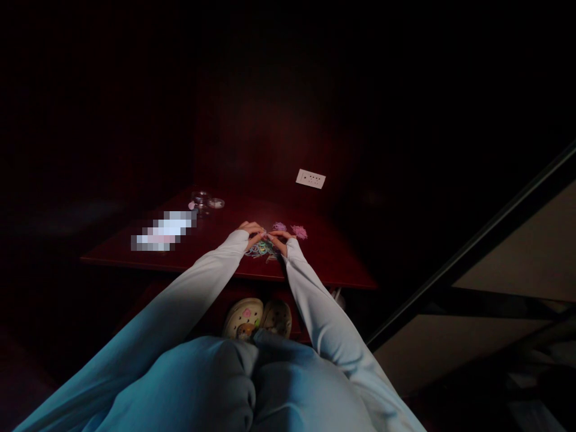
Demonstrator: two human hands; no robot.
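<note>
Above the table, my left hand and my right hand meet fingertip to fingertip. The fingers of both are closed in a pinch, and whatever lies between them is too small to make out. Just below them is a loose pile of thin bands in mixed pale colours, mostly green, blue and yellow, that look like small elastic hair ties. A purple heap of similar bands sits behind my right hand. To its right lies a pink heap, apart from the hand.
On the dark red table, a clear jar and a round clear lid stand at the back left. A blurred-out bright object lies at left. A white socket plate is on the wall. Clogs show below the table's edge.
</note>
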